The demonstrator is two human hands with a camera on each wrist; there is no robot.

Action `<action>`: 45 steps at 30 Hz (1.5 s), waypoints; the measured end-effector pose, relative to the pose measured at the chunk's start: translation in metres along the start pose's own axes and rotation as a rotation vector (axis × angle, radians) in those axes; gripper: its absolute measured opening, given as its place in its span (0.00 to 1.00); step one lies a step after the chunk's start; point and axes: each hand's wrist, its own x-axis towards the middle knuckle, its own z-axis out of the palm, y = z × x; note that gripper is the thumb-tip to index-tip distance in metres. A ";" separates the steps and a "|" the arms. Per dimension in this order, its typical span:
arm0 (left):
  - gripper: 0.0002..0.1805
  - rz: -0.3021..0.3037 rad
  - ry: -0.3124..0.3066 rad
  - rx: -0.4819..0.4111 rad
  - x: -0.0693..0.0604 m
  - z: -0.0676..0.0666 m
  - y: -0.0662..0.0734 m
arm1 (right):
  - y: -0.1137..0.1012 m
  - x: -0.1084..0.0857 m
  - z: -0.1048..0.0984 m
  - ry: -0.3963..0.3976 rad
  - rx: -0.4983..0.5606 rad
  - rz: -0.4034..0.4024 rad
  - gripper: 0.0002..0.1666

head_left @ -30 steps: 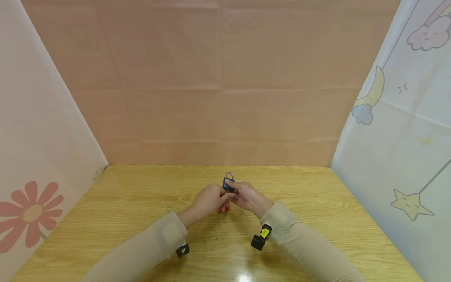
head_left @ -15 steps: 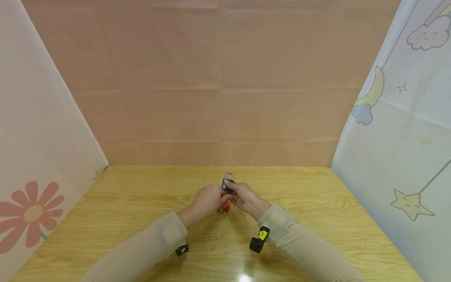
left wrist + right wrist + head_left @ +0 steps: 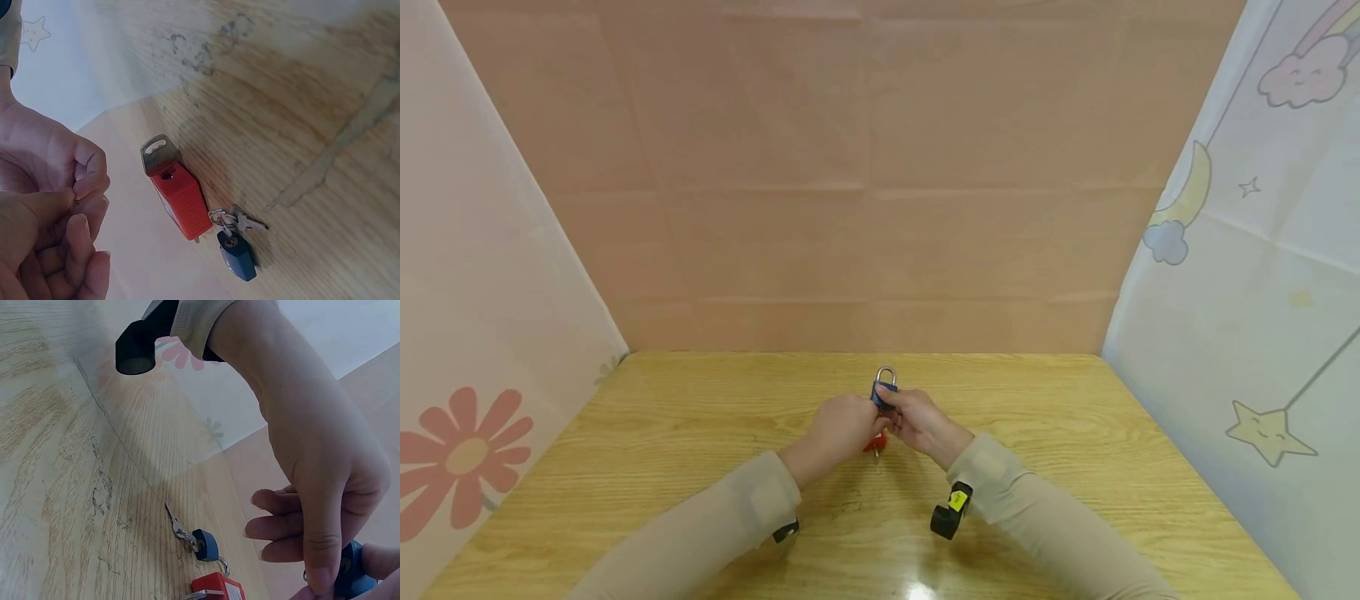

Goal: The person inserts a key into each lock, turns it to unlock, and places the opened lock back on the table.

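Observation:
In the head view, my right hand (image 3: 923, 425) grips a blue padlock (image 3: 351, 575) by its body, its metal shackle (image 3: 886, 371) pointing up. My left hand (image 3: 838, 427) meets the padlock's lower end, thumb and fingers pinched together on what seems to be a key, mostly hidden. A sliver of metal ring (image 3: 305, 575) shows by the left thumb in the right wrist view. Beneath the hands, a red padlock (image 3: 185, 203) lies on the table with a key (image 3: 159, 155) in it. Beside it lies a smaller blue padlock (image 3: 237, 256) with keys (image 3: 250, 222) on a ring.
The wooden table (image 3: 700, 392) has dark scuffs (image 3: 852, 506) in front of the hands. A plain backdrop (image 3: 865, 208) rises behind it, with printed cloth walls left and right. Black wrist cameras, such as the right one (image 3: 946, 517), hang under both sleeves.
Both hands and the held blue padlock have shifted slightly left, and the padlock has turned a little. The left fingers have curled in further. The head view has swung slightly right.

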 end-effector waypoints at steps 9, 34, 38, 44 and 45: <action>0.21 0.018 0.019 0.100 0.000 0.002 0.000 | 0.001 0.000 0.004 0.005 -0.004 0.018 0.16; 0.17 0.026 -0.013 -0.150 -0.004 0.005 -0.003 | 0.004 0.000 0.002 -0.020 0.040 0.042 0.10; 0.19 -0.051 -0.155 -0.607 -0.004 0.010 -0.009 | 0.004 -0.003 0.002 -0.038 0.048 0.050 0.10; 0.22 -0.190 -0.373 -1.309 -0.003 0.017 -0.019 | 0.002 -0.004 0.005 -0.042 0.018 0.062 0.15; 0.21 -0.218 -0.405 -1.379 -0.003 0.018 -0.020 | 0.002 -0.004 0.005 -0.043 0.014 0.064 0.16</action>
